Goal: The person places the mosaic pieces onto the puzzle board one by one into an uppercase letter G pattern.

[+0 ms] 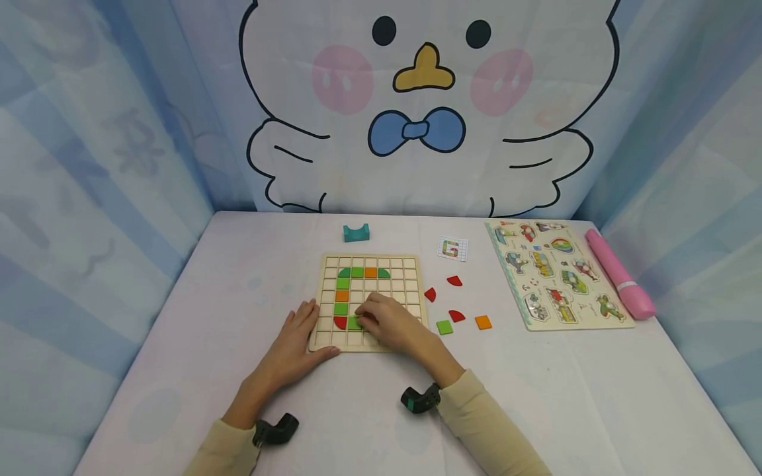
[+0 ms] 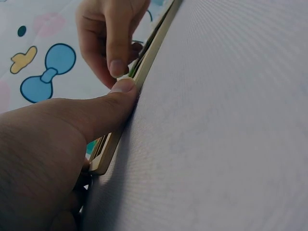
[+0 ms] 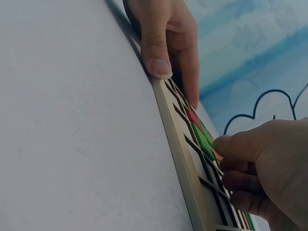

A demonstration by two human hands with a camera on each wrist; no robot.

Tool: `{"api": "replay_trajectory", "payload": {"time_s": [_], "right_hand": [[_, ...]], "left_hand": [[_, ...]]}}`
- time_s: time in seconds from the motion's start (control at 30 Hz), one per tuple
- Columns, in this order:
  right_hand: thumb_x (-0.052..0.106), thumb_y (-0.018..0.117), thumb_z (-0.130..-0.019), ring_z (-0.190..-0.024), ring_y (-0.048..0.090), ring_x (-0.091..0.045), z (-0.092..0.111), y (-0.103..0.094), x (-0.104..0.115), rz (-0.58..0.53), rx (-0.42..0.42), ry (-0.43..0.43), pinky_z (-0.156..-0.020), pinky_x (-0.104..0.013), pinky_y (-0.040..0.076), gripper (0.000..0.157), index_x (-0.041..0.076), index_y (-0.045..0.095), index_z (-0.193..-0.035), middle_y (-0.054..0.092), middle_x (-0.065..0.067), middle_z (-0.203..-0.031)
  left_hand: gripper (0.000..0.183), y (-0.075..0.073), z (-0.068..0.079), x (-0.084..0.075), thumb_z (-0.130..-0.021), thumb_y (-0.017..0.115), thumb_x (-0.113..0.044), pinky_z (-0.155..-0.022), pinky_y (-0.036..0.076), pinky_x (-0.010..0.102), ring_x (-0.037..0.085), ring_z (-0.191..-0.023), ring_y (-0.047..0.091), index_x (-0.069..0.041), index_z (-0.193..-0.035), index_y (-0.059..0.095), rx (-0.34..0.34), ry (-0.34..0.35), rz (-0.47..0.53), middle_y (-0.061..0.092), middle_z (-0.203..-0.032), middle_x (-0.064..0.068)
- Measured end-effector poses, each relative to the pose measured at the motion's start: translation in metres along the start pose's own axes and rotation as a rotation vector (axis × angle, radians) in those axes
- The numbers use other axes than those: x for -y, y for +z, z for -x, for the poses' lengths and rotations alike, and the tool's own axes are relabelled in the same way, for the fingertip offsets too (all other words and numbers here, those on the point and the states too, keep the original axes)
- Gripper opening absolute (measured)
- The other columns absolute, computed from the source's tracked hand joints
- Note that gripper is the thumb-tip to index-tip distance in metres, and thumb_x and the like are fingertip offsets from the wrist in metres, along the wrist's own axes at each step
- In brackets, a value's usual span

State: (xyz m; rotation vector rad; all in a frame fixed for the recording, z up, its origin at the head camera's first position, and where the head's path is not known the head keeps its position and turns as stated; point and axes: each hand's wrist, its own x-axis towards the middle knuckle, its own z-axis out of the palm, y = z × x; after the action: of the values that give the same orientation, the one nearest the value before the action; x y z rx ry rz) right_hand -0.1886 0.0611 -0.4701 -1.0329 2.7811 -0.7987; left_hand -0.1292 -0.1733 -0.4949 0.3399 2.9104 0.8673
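A wooden grid board (image 1: pixel 393 261) lies on the table, holding green and orange squares and rounded pieces in a C-like outline. My left hand (image 1: pixel 296 344) rests at its near left corner, thumb along the front edge, the other fingers straight by the left side. Over the lower rows, my right hand (image 1: pixel 389 322) has curled fingers and pinches a green square tile (image 3: pixel 203 139), which sits next to a red quarter-round piece (image 1: pixel 340 322). The thumb (image 3: pixel 228 146) is right at that tile in the right wrist view; the other fingers partly cover the grid.
Right of the board lie red quarter-rounds (image 1: pixel 456 316), a green square (image 1: pixel 444 327) and an orange square (image 1: pixel 483 322). A small pattern card (image 1: pixel 452 248) and a teal arch block (image 1: pixel 356 233) are farther back. At right lie a picture puzzle board (image 1: pixel 550 277) and a pink tube (image 1: pixel 619 274).
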Motion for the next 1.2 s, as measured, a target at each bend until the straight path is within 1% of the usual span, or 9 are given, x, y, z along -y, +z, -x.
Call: {"api": "replay_trajectory", "payload": {"time_s": [0.2,0.63,0.83,0.97,1.2], "right_hand": [[0.021,0.065,-0.098,-0.087,0.056,-0.008,0.002,-0.009,0.0,-0.022,-0.031,0.037,-0.08,-0.022,0.054,0.02,0.01,0.072,-0.114,0.064,0.004,-0.1],[0.017,0.064,-0.097,-0.092,0.057,-0.01,0.011,-0.024,-0.01,-0.004,-0.06,0.095,-0.085,-0.028,0.056,0.021,0.011,0.069,-0.116,0.062,0.002,-0.105],[0.015,0.066,-0.095,-0.098,0.059,-0.015,0.015,-0.034,-0.015,-0.013,-0.063,0.105,-0.09,-0.031,0.057,0.024,0.008,0.067,-0.118,0.064,-0.001,-0.111],[0.014,0.066,-0.095,-0.1,0.058,-0.017,0.019,-0.039,-0.018,-0.018,-0.067,0.126,-0.092,-0.034,0.056,0.025,0.006,0.066,-0.119,0.064,-0.004,-0.114],[0.013,0.066,-0.094,-0.1,0.059,-0.021,0.028,-0.05,-0.025,-0.023,-0.092,0.135,-0.091,-0.036,0.056,0.026,0.005,0.066,-0.119,0.063,-0.005,-0.113]], "left_hand": [[0.1,0.0,0.0,-0.001,-0.087,0.073,-0.052,-0.127,0.015,0.056,0.038,-0.155,0.018,0.004,-0.156,0.026,-0.007,0.005,0.012,0.024,-0.165,0.02],[0.1,0.0,0.0,0.0,-0.088,0.071,-0.053,-0.127,0.014,0.056,0.038,-0.155,0.017,0.005,-0.156,0.025,0.008,-0.002,0.008,0.023,-0.165,0.021],[0.1,0.0,0.001,0.0,-0.088,0.071,-0.052,-0.127,0.013,0.056,0.039,-0.155,0.017,0.005,-0.156,0.025,0.007,-0.001,0.001,0.023,-0.165,0.021],[0.1,0.001,0.0,0.0,-0.089,0.071,-0.052,-0.127,0.014,0.055,0.038,-0.155,0.016,0.005,-0.156,0.024,0.006,-0.001,0.001,0.022,-0.165,0.021],[0.099,0.0,0.0,0.0,-0.089,0.071,-0.051,-0.127,0.015,0.056,0.038,-0.155,0.017,0.006,-0.156,0.024,0.002,0.004,-0.006,0.023,-0.165,0.022]]}}
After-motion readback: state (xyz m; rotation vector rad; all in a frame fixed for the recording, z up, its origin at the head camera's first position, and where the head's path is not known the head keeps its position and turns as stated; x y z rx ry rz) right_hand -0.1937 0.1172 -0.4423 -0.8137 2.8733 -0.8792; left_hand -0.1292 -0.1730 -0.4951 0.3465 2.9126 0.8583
